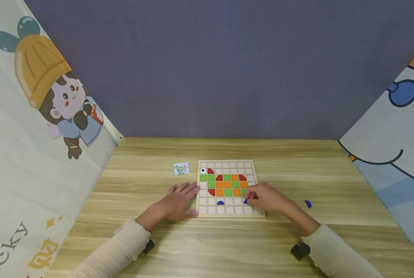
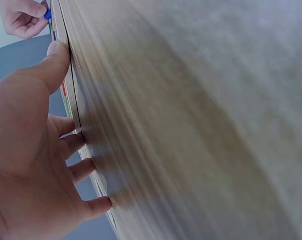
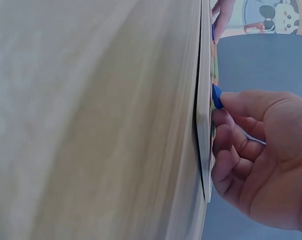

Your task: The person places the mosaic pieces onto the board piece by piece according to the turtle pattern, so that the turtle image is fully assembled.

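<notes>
A square wooden grid board point(image 1: 233, 210) lies on the table with green, orange and red pieces set in an animal-like pattern, and a round eye piece point(image 1: 203, 170) at its upper left. My right hand point(image 1: 267, 197) pinches a blue half-round piece point(image 3: 217, 96) between thumb and index finger, close over the board's lower right cells. Another blue half-round piece point(image 1: 220, 202) sits in a lower cell. My left hand point(image 1: 179, 202) rests beside the board, its spread fingers and thumb at the left edge; in the left wrist view nothing is held.
A small picture card point(image 1: 181, 168) lies left of the board's upper corner. To the right of my right forearm is a loose blue half-round piece point(image 1: 308, 204). A grey panel point(image 1: 227, 77) stands behind the wood-grain table point(image 1: 151, 154), with printed side panels left and right.
</notes>
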`<state>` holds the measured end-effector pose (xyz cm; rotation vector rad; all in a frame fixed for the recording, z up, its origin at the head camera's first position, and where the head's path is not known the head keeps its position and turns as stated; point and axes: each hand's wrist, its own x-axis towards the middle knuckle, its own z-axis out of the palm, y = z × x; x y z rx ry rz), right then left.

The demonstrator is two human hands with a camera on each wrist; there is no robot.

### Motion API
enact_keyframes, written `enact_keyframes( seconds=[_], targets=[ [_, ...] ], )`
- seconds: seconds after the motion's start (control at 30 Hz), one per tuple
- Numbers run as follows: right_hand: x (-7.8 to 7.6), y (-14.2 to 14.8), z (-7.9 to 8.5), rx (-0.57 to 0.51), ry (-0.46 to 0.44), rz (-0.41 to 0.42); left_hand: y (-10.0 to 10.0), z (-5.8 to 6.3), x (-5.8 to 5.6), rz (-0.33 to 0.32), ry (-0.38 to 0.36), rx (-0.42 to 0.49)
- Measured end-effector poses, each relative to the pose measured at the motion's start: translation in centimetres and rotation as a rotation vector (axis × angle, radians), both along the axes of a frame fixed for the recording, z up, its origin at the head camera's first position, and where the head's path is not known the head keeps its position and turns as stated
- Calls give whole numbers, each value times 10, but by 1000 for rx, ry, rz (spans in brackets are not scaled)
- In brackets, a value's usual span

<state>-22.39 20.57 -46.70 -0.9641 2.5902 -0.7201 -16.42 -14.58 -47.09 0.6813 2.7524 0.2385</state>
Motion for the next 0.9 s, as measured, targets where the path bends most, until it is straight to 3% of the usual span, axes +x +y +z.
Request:
enact_keyframes(
  seconds=[0.4, 0.9],
  targets=[
    [0, -1, 0, -1, 24, 18, 0, -1, 0, -2, -2, -1],
    [-4, 17, 0, -48, -52, -68, -1, -1, 0, -9, 6, 4]
  ],
)
